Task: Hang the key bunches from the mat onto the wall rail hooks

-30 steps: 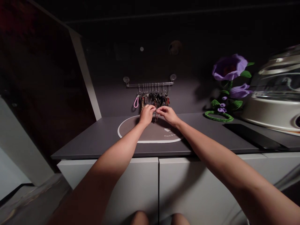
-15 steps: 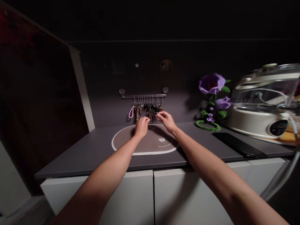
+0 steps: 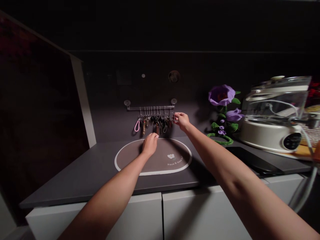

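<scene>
A clear rail (image 3: pixel 151 107) is fixed to the dark wall by two round suction cups, and bunches of keys (image 3: pixel 157 119) hang from its hooks. Among them are a pink strap (image 3: pixel 137 125) on the left and a brown key fob (image 3: pixel 144 126). At the rail's right end, my right hand (image 3: pixel 182 120) is closed in a pinch on something small beside the last keys; its kind is unclear. My left hand (image 3: pixel 150 144) hovers below the keys with its fingers curled together; whatever they hold, if anything, is hidden.
Under my left hand an oval brown mat (image 3: pixel 160 163) with a white rim lies on the grey counter (image 3: pixel 82 176). To the right stand a purple flower decoration (image 3: pixel 222 95), a black flat object (image 3: pixel 252 160) and a cream appliance (image 3: pixel 262 133) with a clear lid and cable.
My right hand has moved right and a little up, from the keys near the rail's middle right to its end. The left hand sits lower, farther below the keys. The view has shifted slightly.
</scene>
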Available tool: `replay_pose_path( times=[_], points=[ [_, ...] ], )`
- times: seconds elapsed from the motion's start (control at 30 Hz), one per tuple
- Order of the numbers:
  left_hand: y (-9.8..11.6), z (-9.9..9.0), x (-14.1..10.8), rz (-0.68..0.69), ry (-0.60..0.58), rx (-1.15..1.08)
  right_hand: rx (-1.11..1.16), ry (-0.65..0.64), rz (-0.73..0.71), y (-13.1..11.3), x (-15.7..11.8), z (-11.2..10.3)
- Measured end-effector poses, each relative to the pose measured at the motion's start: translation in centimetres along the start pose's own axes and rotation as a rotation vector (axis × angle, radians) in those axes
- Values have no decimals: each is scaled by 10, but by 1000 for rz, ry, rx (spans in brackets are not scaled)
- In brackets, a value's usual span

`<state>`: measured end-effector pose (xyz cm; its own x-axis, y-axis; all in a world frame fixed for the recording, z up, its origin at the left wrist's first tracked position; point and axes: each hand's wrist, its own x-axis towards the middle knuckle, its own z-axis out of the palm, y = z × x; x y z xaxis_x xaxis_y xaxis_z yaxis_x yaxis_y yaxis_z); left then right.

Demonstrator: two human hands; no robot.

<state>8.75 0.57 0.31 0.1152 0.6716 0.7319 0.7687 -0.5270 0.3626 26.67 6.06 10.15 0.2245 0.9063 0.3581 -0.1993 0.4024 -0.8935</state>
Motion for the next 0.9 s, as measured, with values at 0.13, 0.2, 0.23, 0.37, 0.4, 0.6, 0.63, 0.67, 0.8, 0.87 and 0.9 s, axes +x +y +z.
replay_pose_path(
  times=[0.13,0.2,0.23,0.37,0.4,0.6,0.63,0.67,0.8,0.87,0.9],
  points=[
    [-1,1,0,-5,-3,-7,-36,-15,33,-4,11,3],
    [-2,1,0,-8,-3,-14,-54,-37,49,-4,14,4],
    [-2,1,0,-12,-4,-17,-58,-42,55,-4,16,5],
    [-3,1,1,-34,-4,-26,-64,-32,70,-2,20,6],
    [-3,1,1,-39,-3,-27,-69,-33,74,-1,21,6],
    [-4,2,1,-46,2,-40,-108,-54,68,11,28,2],
    [-4,2,1,-46,3,-41,-114,-54,58,14,28,2],
    [-5,2,1,-47,4,-40,-118,-54,48,16,29,2],
    [-4,2,1,-53,6,-38,-149,-58,17,21,29,1],
    [-4,1,2,-52,9,-39,-166,-48,9,22,28,0],
    [-4,1,2,-52,12,-41,-173,-38,6,22,27,0]
  ],
)
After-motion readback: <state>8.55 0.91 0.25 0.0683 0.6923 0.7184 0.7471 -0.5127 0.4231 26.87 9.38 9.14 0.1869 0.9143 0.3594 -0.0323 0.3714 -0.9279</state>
